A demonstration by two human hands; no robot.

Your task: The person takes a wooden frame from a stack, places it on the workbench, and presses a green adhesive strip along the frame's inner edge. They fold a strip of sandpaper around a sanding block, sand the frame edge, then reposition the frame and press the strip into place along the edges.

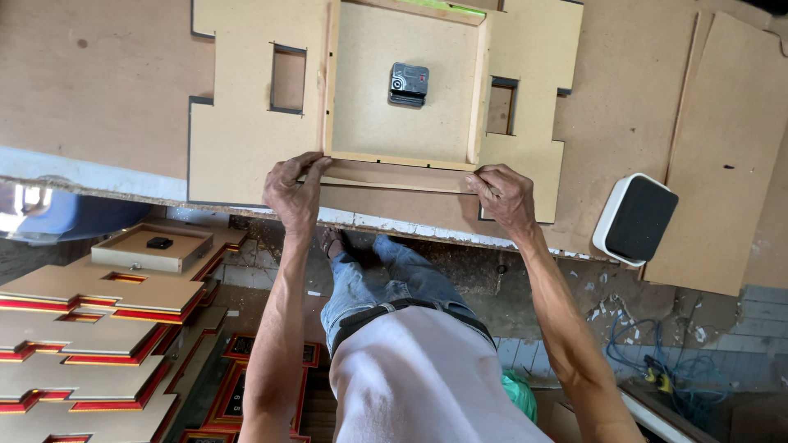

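Two hands on one thin wooden strip (394,176), and that's where my eyes go. From my remote seat I see the left hand (293,190) with fingers closed down over the strip's left end, and the right hand (502,195) pinching its right end. The strip lies flat along the near side of the square wooden frame (331,82), touching it or just shy of it; I can't tell which. Inside that frame sits a small black clock movement (408,84), on the cut fibreboard panel (238,98) with its rectangular windows.

Risks, as I judge them: uneven pressure from either hand could skew the strip off the frame's edge, leaving a gap at one corner. The panel lies close to the near table edge (123,190), so a hard push toward me could drag it over. Off right, the white-rimmed black pad (636,220) overhangs that same edge; a bump might tip it. Stacked red-edged panels (90,328) wait below left.
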